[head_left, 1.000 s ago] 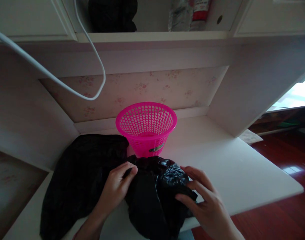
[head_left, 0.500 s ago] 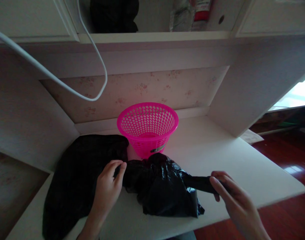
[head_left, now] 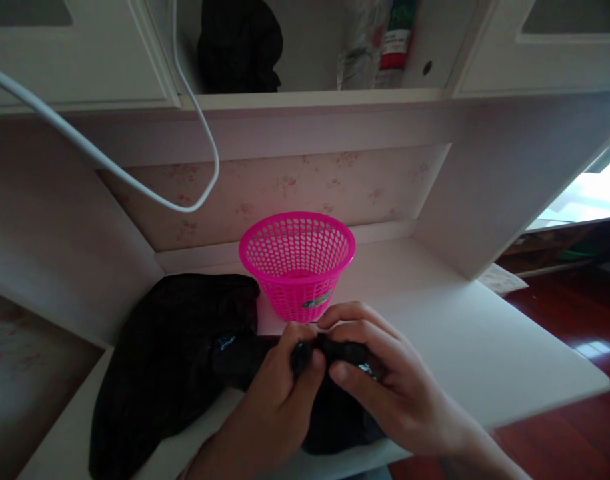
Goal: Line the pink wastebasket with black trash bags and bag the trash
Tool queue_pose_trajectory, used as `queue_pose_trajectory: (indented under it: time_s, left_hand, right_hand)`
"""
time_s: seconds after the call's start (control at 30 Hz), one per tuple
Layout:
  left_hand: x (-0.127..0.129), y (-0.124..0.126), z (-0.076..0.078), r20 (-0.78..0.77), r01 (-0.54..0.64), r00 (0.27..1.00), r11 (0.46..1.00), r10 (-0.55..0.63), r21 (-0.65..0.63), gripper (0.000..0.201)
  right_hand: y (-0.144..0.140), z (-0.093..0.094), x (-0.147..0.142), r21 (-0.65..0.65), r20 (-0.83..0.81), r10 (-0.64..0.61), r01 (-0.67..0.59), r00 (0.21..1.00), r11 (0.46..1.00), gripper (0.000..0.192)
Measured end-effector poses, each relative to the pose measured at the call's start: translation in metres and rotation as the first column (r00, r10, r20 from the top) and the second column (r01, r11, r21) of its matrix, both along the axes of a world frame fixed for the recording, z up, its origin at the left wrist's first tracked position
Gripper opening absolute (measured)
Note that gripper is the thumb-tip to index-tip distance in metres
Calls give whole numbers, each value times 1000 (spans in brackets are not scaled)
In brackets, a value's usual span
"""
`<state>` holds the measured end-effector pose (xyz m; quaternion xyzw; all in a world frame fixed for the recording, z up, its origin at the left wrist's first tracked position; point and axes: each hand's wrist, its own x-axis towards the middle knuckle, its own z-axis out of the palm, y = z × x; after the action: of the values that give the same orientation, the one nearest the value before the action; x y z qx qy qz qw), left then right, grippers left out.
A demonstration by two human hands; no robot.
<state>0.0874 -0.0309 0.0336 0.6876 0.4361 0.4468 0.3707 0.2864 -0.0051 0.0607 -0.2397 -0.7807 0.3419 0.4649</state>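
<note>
I am seeing both hands meeting low in the middle of the view, over the near edge of the counter [head_left: 435,320]. My left hand [head_left: 279,393] is coming up from below, its fingers [head_left: 305,357] curling shut around a bunched part of the black bag [head_left: 335,420]. My right hand [head_left: 389,380] is reaching in from the right, and its fingers [head_left: 355,333] are pinching the same bunch from above and in front, thumb underneath. The two hands are touching each other at the fingertips, with the twisted plastic gripped between them.

The bag itself is lying crumpled on the counter right under the hands, mostly hidden by them, its lower part showing dark between the wrists.

To the left, a larger heap of black plastic [head_left: 169,353] is spreading flat across the counter, touching the bag I am holding.

Just beyond the hands, a pink basket [head_left: 297,263] is standing upright and open, near the back wall.

Farther up, a white cable [head_left: 135,183] is looping down in front of the wall, and a shelf [head_left: 315,99] is carrying a dark bundle [head_left: 239,47] and some packets [head_left: 375,47].
</note>
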Motion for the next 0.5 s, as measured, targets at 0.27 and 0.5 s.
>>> queue_pose_trajectory:
  time_s: [0.27, 0.5]
  left_hand:
    - [-4, -6, -11, -216, -31, 974, 986, 66, 163, 14]
    - [-3, -10, 11, -380, 163, 919, 979, -107, 119, 43]
  right_hand:
    - [-16, -63, 4, -330, -183, -88, 23, 979, 944, 84]
    - [-25, -77, -24, -408, 107, 74, -24, 991, 912, 27]
